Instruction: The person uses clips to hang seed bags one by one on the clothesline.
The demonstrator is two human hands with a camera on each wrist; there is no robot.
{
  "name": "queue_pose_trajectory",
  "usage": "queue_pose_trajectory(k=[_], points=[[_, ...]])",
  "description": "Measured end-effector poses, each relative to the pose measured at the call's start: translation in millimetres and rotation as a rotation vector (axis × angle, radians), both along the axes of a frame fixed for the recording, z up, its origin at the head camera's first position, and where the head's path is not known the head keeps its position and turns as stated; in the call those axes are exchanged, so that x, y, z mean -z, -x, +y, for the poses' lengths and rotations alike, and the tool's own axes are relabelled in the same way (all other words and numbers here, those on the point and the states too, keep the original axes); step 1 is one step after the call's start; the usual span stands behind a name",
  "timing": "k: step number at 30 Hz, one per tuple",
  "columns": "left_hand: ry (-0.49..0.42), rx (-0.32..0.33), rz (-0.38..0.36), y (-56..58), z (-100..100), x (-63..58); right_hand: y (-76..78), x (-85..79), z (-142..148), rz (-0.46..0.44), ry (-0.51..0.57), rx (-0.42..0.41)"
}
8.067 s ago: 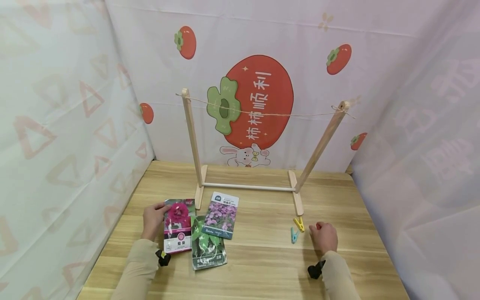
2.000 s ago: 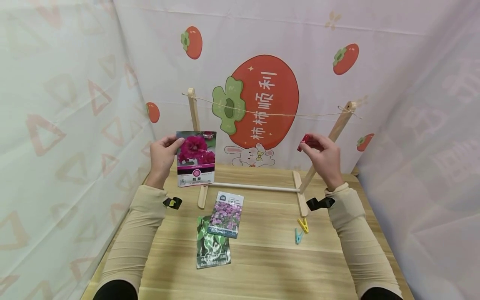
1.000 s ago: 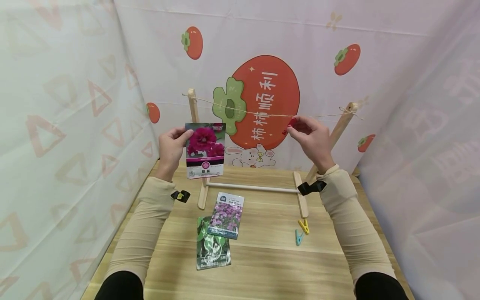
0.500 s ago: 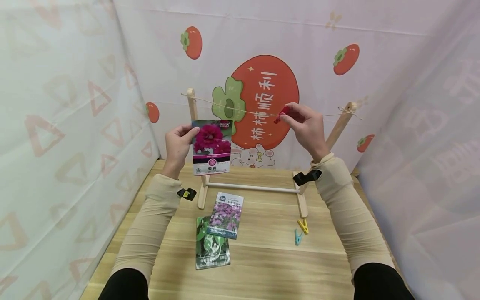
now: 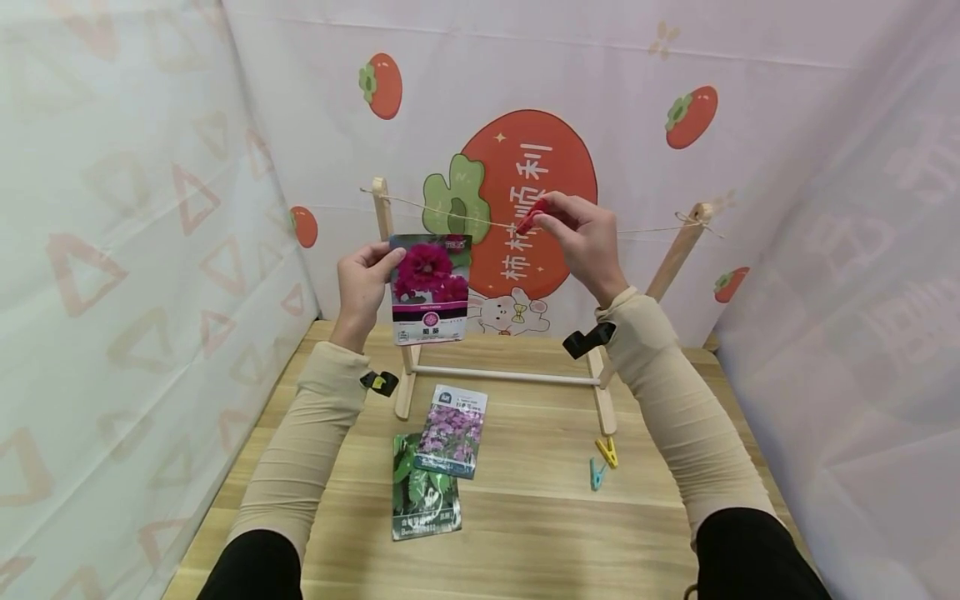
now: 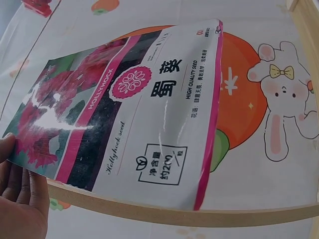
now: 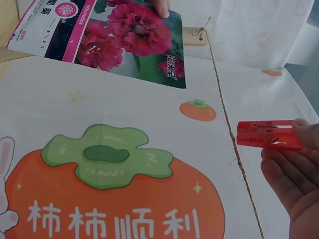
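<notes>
My left hand (image 5: 362, 287) pinches the upper left edge of a hollyhock seed packet (image 5: 431, 290), held upright in the air just below the string. Thumb in front, the left wrist view shows the packet (image 6: 134, 104) close up. Between thumb and fingers, my right hand (image 5: 588, 242) pinches a red clothespin (image 5: 529, 215). In the right wrist view the clothespin (image 7: 269, 134) has its tip beside the twine (image 7: 227, 117); whether they touch I cannot tell. The twine (image 5: 442, 212) runs between two wooden posts.
A wooden stand (image 5: 675, 258) with a white crossbar (image 5: 506, 375) stands at the back of the table. On the tabletop lie a purple-flower seed packet (image 5: 452, 429), overlapping a green seed packet (image 5: 426, 492). Yellow (image 5: 607, 452) and blue (image 5: 597, 475) clothespins lie at the right.
Both hands have risen from the table with the hollyhock packet and red clothespin. Over the last second the right hand moved left and up along the twine; the packet moved slightly right and up.
</notes>
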State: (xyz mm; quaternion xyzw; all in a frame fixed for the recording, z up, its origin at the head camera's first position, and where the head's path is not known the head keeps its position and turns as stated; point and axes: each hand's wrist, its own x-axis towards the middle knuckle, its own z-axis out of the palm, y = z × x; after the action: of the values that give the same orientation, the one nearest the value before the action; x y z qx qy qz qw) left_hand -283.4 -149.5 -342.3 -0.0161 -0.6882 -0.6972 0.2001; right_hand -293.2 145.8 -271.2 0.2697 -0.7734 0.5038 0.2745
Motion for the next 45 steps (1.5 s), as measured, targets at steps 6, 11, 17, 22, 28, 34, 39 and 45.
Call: queue_pose_trajectory(k=[6, 11, 17, 22, 28, 34, 39, 45], points=[[0.007, -0.002, 0.000, 2.0, 1, -0.6, 3.7, -0.6, -10, 0.029, 0.096, -0.009], [-0.006, 0.002, 0.009, 5.5, 4, -0.8, 7.1, -3.2, -21, 0.001, 0.143, -0.038], [-0.013, -0.001, 0.015, 9.7, 7, -0.9, 15.1, -11.1, -40, -0.107, 0.104, -0.020], [-0.029, 0.017, 0.002, 11.8, 11, -0.6, 20.0, -15.4, -52, -0.170, 0.054, -0.010], [0.006, 0.035, -0.002, 11.3, 14, -3.8, 19.7, -18.5, -62, -0.181, 0.014, -0.023], [-0.004, 0.052, 0.030, 12.3, 22, -6.0, 19.5, -21.0, -70, -0.127, -0.067, -0.017], [-0.039, 0.060, 0.051, 15.1, 30, -6.8, 18.3, -23.4, -72, -0.091, -0.166, 0.013], [-0.041, 0.050, 0.072, 13.9, 35, -8.6, 17.5, -25.9, -77, -0.102, -0.242, 0.023]])
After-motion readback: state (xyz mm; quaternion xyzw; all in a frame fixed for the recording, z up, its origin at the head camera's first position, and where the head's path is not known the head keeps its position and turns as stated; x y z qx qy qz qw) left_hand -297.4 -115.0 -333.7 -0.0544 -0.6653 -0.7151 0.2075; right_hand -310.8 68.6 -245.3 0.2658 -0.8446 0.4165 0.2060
